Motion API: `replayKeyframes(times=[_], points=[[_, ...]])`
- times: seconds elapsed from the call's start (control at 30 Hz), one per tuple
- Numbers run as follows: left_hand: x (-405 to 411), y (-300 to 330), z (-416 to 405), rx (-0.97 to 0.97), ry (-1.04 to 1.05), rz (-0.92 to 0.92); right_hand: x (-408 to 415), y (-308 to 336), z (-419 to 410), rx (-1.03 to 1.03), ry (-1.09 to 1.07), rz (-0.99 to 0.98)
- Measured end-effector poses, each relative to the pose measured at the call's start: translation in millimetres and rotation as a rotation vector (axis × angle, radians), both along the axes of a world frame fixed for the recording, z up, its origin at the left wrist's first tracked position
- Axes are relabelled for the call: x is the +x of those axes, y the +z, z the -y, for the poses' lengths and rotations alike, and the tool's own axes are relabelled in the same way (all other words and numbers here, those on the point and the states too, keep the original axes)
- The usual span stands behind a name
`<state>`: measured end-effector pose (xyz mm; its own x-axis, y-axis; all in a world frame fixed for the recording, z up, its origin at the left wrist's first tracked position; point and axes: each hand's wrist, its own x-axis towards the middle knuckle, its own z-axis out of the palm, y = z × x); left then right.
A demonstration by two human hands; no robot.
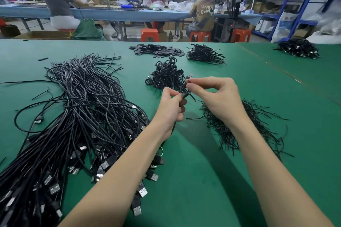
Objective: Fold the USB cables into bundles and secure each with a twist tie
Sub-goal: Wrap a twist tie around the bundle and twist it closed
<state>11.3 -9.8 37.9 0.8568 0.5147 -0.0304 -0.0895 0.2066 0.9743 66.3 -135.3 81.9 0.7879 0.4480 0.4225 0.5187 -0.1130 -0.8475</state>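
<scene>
The left hand [170,106] and the right hand [219,96] both pinch one small folded black USB cable bundle [185,89], with the big loose pile of black cables [77,116] left of them.

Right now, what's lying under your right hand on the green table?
A heap of thin black twist ties spreads under the right hand and wrist. The part of the heap directly beneath them is hidden.
</scene>
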Motion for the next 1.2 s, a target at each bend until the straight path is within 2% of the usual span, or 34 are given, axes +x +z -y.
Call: replayKeyframes(times=[0.13, 0.3, 0.43, 0.53, 0.6, 0.8, 0.97, 1.2], points=[[-3.2, 1.5, -2.2, 0.029, -0.029, 0.012, -3.2, -12.4, -8.6, -0.096, -0.011, 0.039], [-4.0, 1.4, -3.3, 0.117, 0.007, 0.014, 2.7, -11.1, -5.6, -0.091, -0.048, 0.061], [-2.4, 1.0, -6.4, 0.028, 0.056, 0.015, 3.0, -5.1, -2.0, 0.214, 0.056, -0.187], [-3.6, -0.9, -6.4, -0.041, 0.04, -0.001, 1.3, -0.9, -1.2, 0.382, 0.071, -0.264], [-4.3, 0.1, -4.6, -0.052, 0.016, -0.001, 1.3, 0.6, -1.6, 0.416, 0.083, -0.273], [-3.7, 10.3, 6.0, -0.019, -0.034, 0.056, -9.8, -15.1, -17.6, 0.17, -0.132, 0.022], [-6.2, 10.2, 6.9, -0.002, -0.002, 0.074, -10.6, -22.2, -22.8, 0.076, -0.172, 0.169], [-5.7, 8.9, 9.5, 0.119, -0.052, 0.049, -11.8, -26.4, -23.4, 0.067, -0.328, 0.142]])
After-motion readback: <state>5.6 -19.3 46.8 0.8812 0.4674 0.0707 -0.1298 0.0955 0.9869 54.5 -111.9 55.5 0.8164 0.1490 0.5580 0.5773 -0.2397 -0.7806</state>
